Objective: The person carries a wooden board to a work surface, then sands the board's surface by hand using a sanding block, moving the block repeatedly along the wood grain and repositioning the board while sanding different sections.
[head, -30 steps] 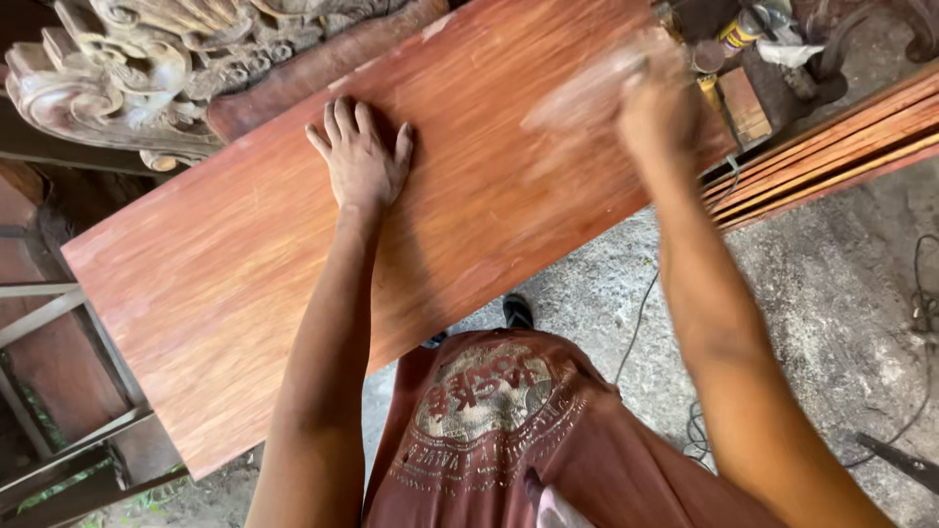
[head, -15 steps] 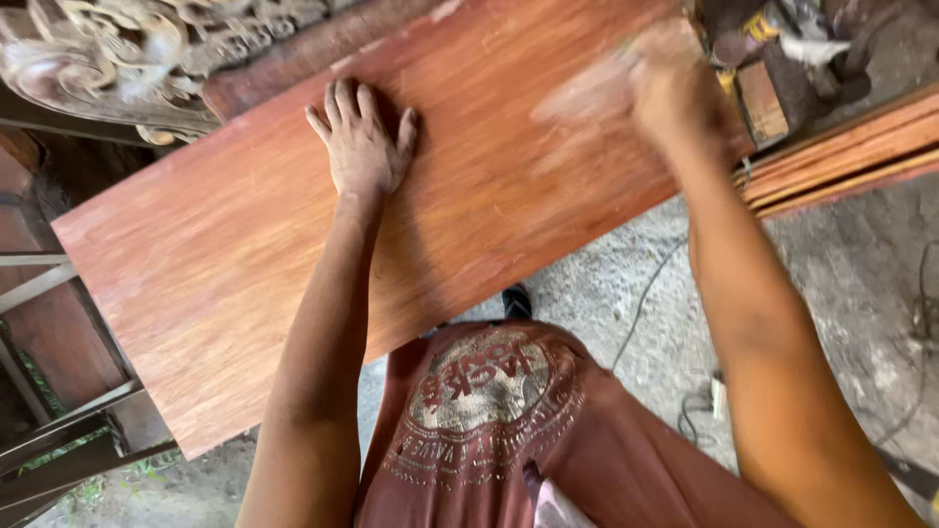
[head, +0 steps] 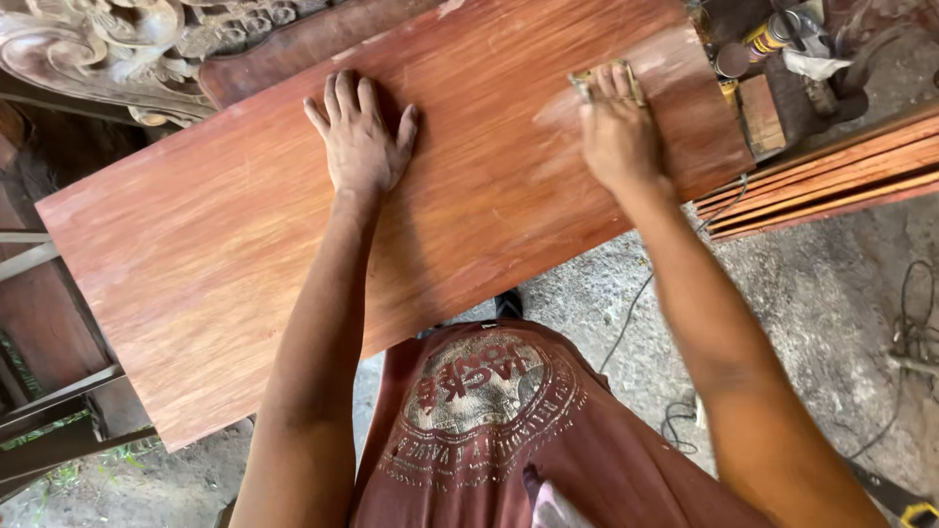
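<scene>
Head view, looking down. Left hand [head: 360,142] lies flat on the reddish wooden board [head: 293,254], palm down, fingers spread, grip wide and holding nothing. Right hand [head: 616,132] presses a small piece of sandpaper [head: 606,76] against the board near its far right end; grip flattened over the sandpaper, fingers together on top of it. Pale dust haze on the wood around that hand. Board runs diagonally across the frame, its near edge over the person's red printed shirt [head: 489,420]. Carved wooden ornament [head: 117,39] beyond the board's upper left. Stacked wooden slats [head: 831,171] at right, just beside the board end. Cables [head: 910,342] on the concrete floor [head: 802,323].
</scene>
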